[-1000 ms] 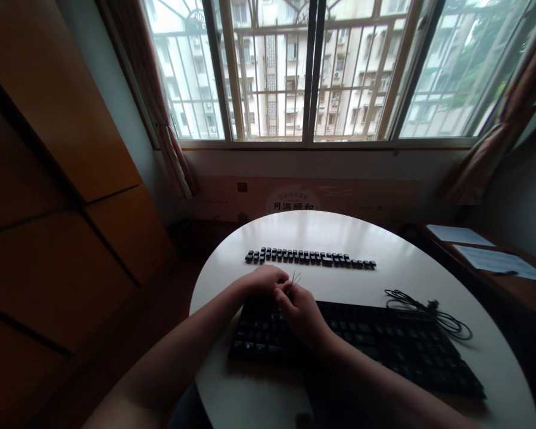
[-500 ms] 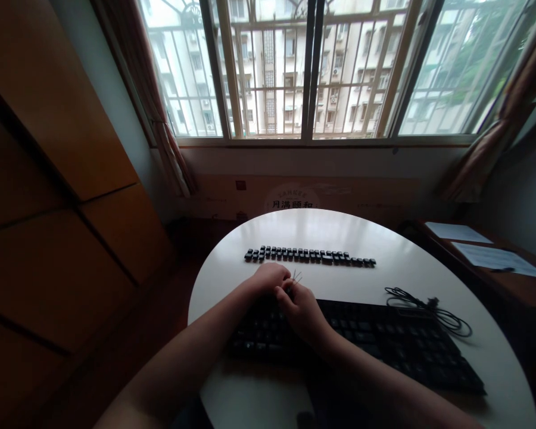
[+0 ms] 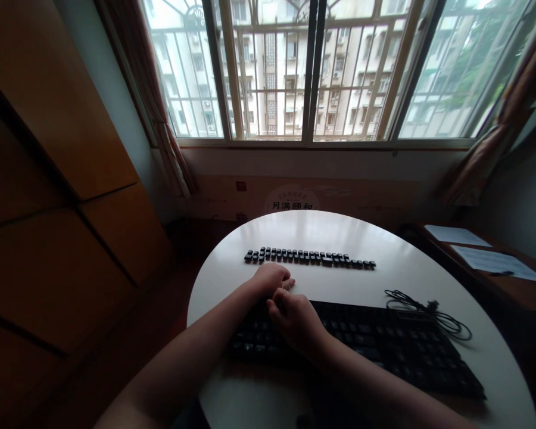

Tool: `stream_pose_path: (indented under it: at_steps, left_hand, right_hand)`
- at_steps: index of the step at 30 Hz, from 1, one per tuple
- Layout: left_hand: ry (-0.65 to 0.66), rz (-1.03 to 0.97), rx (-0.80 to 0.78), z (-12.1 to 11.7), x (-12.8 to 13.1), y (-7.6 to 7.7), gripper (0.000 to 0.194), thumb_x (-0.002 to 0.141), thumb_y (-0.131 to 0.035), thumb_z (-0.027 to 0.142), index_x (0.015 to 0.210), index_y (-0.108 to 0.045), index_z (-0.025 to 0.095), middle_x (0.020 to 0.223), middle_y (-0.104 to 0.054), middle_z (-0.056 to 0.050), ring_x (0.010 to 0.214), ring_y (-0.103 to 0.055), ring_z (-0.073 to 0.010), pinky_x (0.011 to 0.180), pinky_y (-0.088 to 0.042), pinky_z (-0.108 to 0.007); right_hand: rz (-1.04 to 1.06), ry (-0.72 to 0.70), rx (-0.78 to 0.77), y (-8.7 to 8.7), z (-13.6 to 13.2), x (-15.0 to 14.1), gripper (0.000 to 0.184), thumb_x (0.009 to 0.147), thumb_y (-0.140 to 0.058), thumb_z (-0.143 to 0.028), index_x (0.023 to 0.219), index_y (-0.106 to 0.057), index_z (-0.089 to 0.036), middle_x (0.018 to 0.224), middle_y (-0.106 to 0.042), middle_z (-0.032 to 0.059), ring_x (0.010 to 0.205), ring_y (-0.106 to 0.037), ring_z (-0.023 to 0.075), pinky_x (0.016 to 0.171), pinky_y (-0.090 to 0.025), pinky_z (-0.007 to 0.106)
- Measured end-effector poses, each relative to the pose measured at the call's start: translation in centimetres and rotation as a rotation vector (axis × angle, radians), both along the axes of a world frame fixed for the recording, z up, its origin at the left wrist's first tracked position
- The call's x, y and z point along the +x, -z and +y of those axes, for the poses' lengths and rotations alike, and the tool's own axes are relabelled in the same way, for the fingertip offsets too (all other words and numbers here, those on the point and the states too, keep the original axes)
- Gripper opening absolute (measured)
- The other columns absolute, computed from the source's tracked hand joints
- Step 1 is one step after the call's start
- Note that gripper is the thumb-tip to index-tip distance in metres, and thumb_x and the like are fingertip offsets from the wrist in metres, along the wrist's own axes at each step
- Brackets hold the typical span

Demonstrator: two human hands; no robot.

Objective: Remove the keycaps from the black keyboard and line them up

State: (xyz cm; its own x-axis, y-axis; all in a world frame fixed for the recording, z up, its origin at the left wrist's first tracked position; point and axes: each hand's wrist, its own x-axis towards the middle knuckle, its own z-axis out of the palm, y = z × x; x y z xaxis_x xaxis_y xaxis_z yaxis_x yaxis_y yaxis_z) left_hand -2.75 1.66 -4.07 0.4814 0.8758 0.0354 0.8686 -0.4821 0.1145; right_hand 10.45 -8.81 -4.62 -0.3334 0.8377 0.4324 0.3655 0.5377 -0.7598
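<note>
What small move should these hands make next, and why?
Probably turn the thin wires in the right hand down toward the keyboard: they point up, away from it, while loose keycaps already lie lined up beyond the left hand.

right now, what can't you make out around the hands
In the head view:
Lower part of the thin wires: hidden by the right hand.
Whether the left hand holds anything: its back hides the palm.
Some keyboard keys: covered by the right hand.
Marks on the loose keys: too small.
</note>
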Motion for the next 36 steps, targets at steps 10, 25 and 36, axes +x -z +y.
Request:
stream_pose_path:
  at_steps: [10,25,36]
  left_hand:
    - [-0.018,0.0,0.032,-0.2,0.2,0.2,0.039,0.086,-0.053,0.047,0.061,-0.066,0.02,0.065,-0.066,-0.005,0.065,-0.056,-0.0188,0.057,-0.032,-0.028]
    - [0.007,-0.001,0.011,-0.1,-0.1,0.0,0.022,0.077,-0.062,0.037,0.062,-0.066,0.021,0.066,-0.066,-0.003,0.065,-0.057,-0.0191,0.058,-0.035,-0.028]
    - [0.014,-0.12,-0.024,-0.5,-0.3,-0.7,0.023,0.078,-0.056,0.032,0.06,-0.061,0.019,0.063,-0.062,-0.003,0.064,-0.054,-0.0175,0.058,-0.034,-0.027]
  right_hand:
    - [-0.047,-0.036,0.092,-0.3,-0.6,-0.2,0.023,0.091,-0.053,-0.029,0.07,-0.052,-0.021,0.057,-0.049,-0.0032,0.048,-0.041,0.0111,0.052,-0.028,0.024]
    - [0.31,0.098,-0.074,-0.2,0.0,0.3,0.026,0.095,-0.046,-0.037,0.083,-0.06,-0.018,0.065,-0.056,-0.0011,0.058,-0.051,0.0144,0.06,-0.04,0.026]
    - [0.567,0.075,-0.303,1.0,2.0,0.5,0.029,0.09,-0.054,-0.046,0.081,-0.058,-0.018,0.055,-0.049,-0.0052,0.049,-0.044,0.0124,0.05,-0.038,0.024]
